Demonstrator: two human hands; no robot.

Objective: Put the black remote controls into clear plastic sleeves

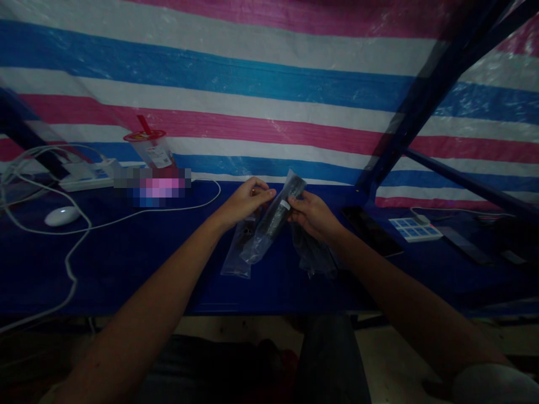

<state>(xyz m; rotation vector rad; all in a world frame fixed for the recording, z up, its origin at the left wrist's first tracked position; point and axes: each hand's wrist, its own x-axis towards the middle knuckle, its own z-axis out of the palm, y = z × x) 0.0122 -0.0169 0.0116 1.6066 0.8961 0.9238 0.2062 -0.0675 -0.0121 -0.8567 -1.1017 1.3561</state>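
My right hand (314, 213) pinches a clear plastic bag (273, 221), which is held slanted above the blue table. Inside it is a long dark item with a small white label; its kind cannot be made out in this dim light. Close by on the left, my left hand (247, 201) has its fingers curved and its thumb apart, with nothing visible between them. Under that hand lies a second clear bag (238, 252) with something dark in it. A third bag (312, 255) rests on the table below my right hand, partly hidden by it.
White cables run across the left of the blue table (138, 269), around a white mouse (62, 216) and a power strip (90, 178). A red-lidded cup (154, 151) stands behind. To the right lie a black phone-like slab (370, 230) and a white socket block (415, 229).
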